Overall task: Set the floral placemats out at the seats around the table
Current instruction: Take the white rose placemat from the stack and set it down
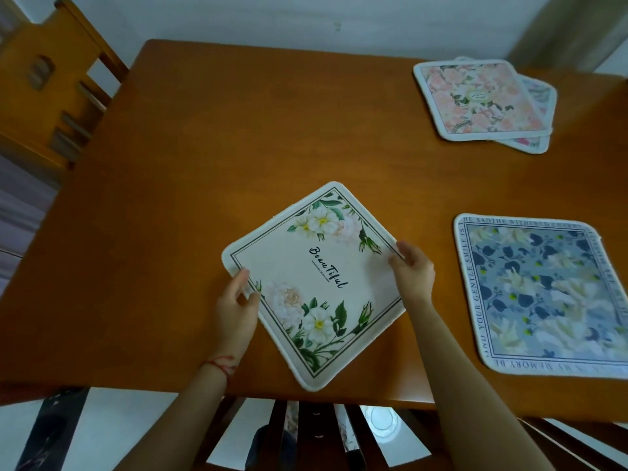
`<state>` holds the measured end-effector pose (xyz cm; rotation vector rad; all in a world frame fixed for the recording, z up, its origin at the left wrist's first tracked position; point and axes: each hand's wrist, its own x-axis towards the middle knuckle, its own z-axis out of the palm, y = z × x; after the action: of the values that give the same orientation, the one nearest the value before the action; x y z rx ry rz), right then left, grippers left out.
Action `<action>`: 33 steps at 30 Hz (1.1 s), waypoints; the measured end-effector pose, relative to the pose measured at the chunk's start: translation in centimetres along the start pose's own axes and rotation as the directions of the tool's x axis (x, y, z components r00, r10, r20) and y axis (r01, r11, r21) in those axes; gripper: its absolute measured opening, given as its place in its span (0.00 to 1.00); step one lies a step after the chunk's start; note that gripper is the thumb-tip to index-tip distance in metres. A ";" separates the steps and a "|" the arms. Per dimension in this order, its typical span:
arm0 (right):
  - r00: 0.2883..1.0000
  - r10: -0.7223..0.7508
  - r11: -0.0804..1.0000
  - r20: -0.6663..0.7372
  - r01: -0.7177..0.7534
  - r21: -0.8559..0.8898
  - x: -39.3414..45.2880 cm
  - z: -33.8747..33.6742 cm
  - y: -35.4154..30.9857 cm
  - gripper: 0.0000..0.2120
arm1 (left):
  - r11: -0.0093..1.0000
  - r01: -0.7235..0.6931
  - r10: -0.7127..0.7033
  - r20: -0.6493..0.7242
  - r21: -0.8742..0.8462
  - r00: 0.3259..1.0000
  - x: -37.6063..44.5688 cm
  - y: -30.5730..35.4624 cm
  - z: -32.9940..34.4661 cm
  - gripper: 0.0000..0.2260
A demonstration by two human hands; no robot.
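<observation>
Near chair: dark slatted chair back (319,433) sits just below the near table edge, closest to the camera.
Held mat: cream "Beautiful" placemat (316,283) lies on the wooden table (190,158) at the near edge, turned like a diamond, its near corner reaching the edge above the chair.
Left hand: left hand (238,307) pinches the mat's left side, thumb on top, fingers apparently tucked under the rim.
Right hand: right hand (413,270) grips the mat's right corner, fingers curled over the edge.
Key relation: the mat lies between the two hands, its corners pointing near and far; squaring it to the seat probably calls for a turn until one side runs along the table edge. Both hands are equally close.
Blue mat: blue floral placemat (540,297) lies flat to the right, roughly square to the near edge, apart from the cream one.
Remaining stack: pink floral placemat (479,98) rests on another mat (540,93) at the far right.
Far-left seat: orange wooden chair (51,83), no mat before it.
</observation>
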<state>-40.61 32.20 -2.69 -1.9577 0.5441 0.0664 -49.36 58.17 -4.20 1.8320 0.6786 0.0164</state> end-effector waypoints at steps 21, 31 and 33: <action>0.977 0.113 0.994 -0.182 -0.111 0.018 -8.3 0.0 5.6 0.18 | 0.912 -0.234 0.131 0.301 0.338 0.944 9.4 5.7 0.6 0.21; 0.985 0.086 0.994 -0.152 -0.075 0.075 -5.2 0.6 4.9 0.19 | 0.942 -0.189 0.118 0.253 0.278 0.960 7.8 3.9 -0.4 0.22; 0.990 0.060 0.996 -0.130 -0.050 0.074 -4.1 0.5 4.3 0.20 | 0.953 -0.160 0.098 0.235 0.259 0.967 7.1 3.3 -0.7 0.22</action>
<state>-45.92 32.54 -5.38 -1.8875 0.6788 -0.0479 -42.27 61.33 -3.26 2.1067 0.4183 -0.2010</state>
